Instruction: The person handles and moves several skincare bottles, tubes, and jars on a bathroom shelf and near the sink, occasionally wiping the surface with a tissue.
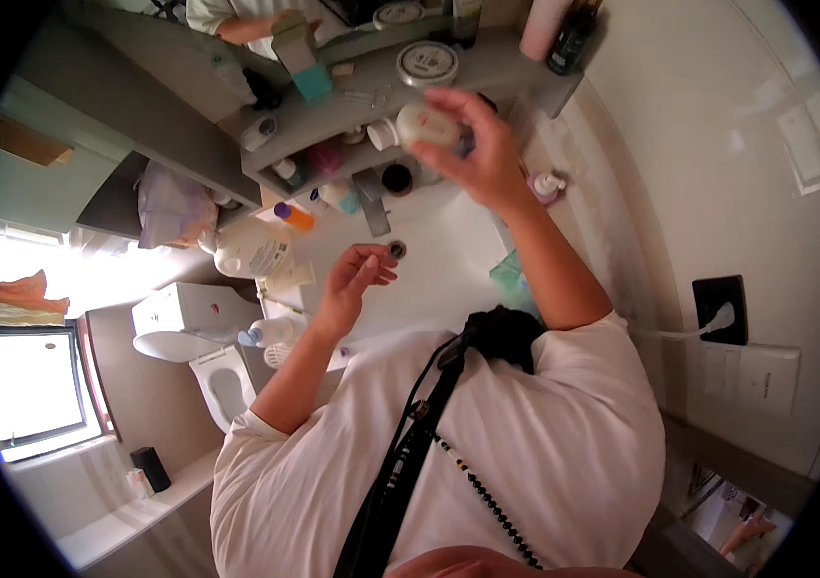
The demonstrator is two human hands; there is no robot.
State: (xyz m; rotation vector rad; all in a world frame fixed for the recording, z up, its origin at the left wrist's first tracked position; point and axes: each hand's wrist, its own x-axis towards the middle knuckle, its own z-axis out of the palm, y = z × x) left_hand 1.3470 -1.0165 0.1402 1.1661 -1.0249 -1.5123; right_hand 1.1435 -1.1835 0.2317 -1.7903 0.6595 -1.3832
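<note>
My right hand [487, 154] is raised at the shelf above the sink, its fingers and thumb around a white bottle [425, 127]. The bottle lies tilted on its side, its white cap [383, 134] toward the left; hand and bottle are a little blurred. Over the white sink [434, 279] hovers my left hand [356, 279], with loosely bent fingers apart and nothing visible in them. Close to that hand are the drain [396, 249] and the grey faucet [370, 200].
On the grey shelf [357, 118] stand a round lidded tin [426, 64], a teal box [312, 81] and a dark bottle [574, 40]. Along the sink are an orange tube [294, 217], a large white jug [251, 248] and a purple pump bottle [546, 186]. A toilet [224, 385] stands left.
</note>
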